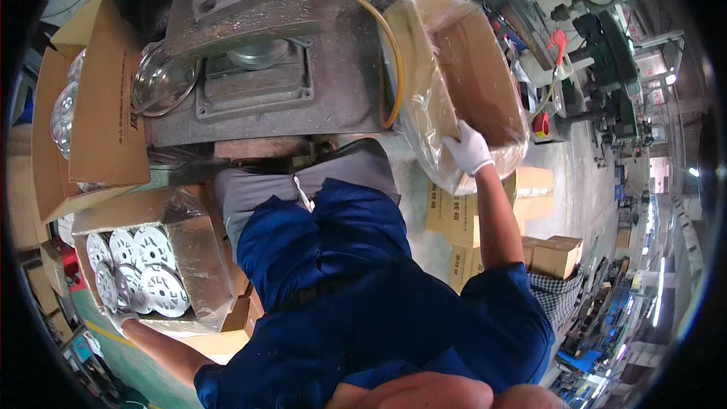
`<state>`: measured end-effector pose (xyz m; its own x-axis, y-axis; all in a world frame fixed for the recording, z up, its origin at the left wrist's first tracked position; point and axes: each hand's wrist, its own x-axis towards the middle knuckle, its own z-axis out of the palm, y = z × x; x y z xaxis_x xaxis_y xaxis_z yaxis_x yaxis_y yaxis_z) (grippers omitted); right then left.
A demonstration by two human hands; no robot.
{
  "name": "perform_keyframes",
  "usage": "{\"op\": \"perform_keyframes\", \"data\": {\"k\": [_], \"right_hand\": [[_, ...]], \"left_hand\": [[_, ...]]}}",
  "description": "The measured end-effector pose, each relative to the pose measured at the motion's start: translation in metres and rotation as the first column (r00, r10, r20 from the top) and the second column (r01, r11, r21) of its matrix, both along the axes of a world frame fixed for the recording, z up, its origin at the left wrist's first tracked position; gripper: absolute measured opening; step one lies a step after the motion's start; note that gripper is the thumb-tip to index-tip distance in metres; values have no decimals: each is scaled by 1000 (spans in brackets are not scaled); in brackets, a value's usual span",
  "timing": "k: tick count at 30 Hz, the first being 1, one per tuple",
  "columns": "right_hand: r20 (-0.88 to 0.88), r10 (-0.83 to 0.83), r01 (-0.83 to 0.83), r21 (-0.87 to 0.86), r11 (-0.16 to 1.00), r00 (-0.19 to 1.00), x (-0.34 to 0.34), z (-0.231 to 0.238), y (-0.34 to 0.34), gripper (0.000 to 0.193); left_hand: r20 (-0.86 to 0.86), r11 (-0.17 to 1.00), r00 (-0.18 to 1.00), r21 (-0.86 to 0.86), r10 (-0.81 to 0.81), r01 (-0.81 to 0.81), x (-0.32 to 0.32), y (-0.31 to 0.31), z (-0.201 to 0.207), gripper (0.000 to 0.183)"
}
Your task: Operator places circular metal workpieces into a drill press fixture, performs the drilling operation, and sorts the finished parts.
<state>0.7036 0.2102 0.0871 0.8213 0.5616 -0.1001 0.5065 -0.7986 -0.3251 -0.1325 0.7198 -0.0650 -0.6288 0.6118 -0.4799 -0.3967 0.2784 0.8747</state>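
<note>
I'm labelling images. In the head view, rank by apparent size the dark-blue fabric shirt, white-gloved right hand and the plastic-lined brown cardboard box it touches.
1. Dark-blue fabric shirt
2. Plastic-lined brown cardboard box
3. White-gloved right hand

The person wears a short-sleeved shirt in deep navy blue, its cloth loosely creased. The right sleeve and the left sleeve match it in colour, and both forearms are bare below their hems. Navy cloth of the same shade covers the thighs in rumpled folds, with a dark belt-like band at the waist. Grey fabric covers the knees, perhaps an apron or trouser legs; from this angle it is hard to say. The right hand and left hand wear plain white gloves reaching the wrists.
</note>
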Motion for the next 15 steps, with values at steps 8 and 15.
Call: {"op": "perform_keyframes", "data": {"k": [8,15], "right_hand": [[144,-175,183,-40,982,974,-3,-17,-1,30],[224,-174,185,-28,982,959,5,-20,11,31]], "left_hand": [[-20,993,1000,113,17,-14,23,8,32,44],[13,953,1000,304,-4,0,76,-40,113,43]]}}
